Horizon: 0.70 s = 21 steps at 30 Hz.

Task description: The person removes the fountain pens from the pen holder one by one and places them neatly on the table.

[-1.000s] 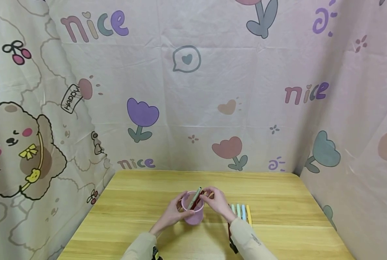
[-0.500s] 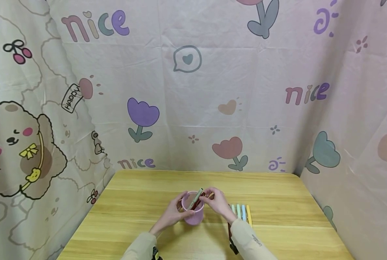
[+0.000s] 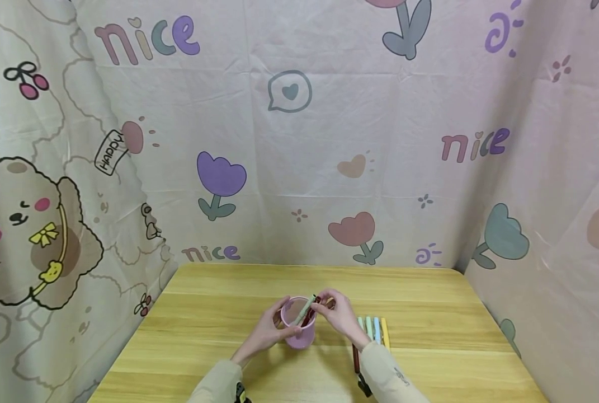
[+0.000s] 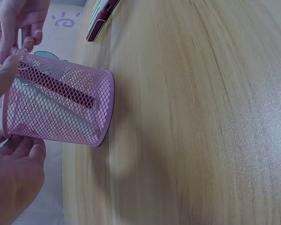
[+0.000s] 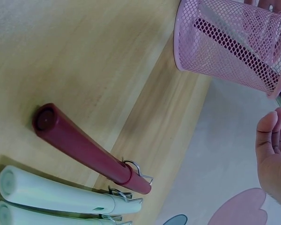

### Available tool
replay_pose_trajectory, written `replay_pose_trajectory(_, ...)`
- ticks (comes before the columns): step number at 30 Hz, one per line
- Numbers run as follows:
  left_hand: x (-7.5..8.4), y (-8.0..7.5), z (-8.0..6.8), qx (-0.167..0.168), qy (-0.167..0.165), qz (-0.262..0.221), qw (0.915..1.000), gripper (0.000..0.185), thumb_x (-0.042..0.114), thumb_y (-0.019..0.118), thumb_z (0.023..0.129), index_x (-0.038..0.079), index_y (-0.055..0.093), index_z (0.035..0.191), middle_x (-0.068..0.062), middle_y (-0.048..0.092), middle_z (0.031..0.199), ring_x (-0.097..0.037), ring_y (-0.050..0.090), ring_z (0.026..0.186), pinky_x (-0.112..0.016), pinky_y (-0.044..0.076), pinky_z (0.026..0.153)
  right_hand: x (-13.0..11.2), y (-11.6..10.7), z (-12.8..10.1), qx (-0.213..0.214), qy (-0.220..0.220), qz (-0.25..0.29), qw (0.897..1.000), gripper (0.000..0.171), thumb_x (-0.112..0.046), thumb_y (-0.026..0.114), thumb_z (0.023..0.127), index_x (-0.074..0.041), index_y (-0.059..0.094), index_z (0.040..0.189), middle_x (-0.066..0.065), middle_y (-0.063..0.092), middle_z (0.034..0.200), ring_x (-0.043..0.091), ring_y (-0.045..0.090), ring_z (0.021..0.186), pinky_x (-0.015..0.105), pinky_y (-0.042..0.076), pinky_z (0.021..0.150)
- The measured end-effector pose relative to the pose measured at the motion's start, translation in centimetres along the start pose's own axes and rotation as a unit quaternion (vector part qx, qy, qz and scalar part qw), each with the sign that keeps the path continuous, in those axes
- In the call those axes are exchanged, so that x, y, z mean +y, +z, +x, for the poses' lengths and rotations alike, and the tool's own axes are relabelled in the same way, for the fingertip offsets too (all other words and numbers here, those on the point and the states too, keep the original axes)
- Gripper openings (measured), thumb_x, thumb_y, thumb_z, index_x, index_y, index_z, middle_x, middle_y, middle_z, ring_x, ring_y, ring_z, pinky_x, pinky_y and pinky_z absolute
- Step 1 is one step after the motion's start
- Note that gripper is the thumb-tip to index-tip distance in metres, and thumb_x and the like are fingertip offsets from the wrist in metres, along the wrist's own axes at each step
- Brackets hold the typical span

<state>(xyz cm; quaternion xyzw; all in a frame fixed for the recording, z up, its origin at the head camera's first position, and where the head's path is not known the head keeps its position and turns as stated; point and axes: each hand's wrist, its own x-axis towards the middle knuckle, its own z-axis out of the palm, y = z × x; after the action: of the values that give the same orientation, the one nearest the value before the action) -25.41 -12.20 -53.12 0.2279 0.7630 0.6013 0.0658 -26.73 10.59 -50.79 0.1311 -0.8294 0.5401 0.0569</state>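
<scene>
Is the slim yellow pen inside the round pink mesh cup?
No: the slim yellow pen lies on the pale wooden table, apart from the pink mesh cup.

Grips the pink cup (image 3: 301,341) from its left with the left hand (image 3: 269,327) (thumb (image 3: 291,331) along its near side); curls the right hand (image 3: 338,312) into a pinch at its right rim.
</scene>
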Motion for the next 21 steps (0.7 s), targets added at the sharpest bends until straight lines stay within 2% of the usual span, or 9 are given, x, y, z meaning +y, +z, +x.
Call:
replay_pose_trajectory(9,0.0,0.0,0.0,-0.003,0.003,0.000,1.0000,0.093,0.012,0.078,0.088,-0.016,0.018,0.153,-0.040,0.032,0.154,-0.055,0.035,0.143,-0.060,0.031,0.120,-0.3,-0.3,-0.1,0.026,0.003,0.023,0.999,0.024,-0.019,0.078,0.087,-0.002,0.067,0.100,0.010,0.066,0.090,0.008,0.058,0.073,0.017,0.053,0.061)
replay_pose_trajectory(17,-0.1,0.1,0.0,0.006,0.006,0.012,0.9999,0.092,0.013,0.079,0.086,-0.016,0.022,0.151,-0.040,0.037,0.151,-0.055,0.041,0.139,-0.061,0.034,0.118,-1.1,-0.9,-0.4,0.054,0.007,0.049,0.997,0.019,-0.018,0.079,0.087,-0.006,0.068,0.097,0.009,0.068,0.091,0.006,0.058,0.075,0.016,0.053,0.065)
replay_pose_trajectory(21,0.0,0.1,0.0,0.010,-0.002,0.015,0.9998,0.091,0.012,0.080,0.086,-0.015,0.024,0.152,-0.039,0.036,0.153,-0.055,0.039,0.140,-0.061,0.034,0.119,-2.3,-1.2,-0.7,0.073,0.013,0.062,0.995,0.017,-0.012,0.077,0.087,-0.003,0.067,0.096,0.013,0.069,0.090,0.009,0.060,0.074,0.015,0.051,0.064)
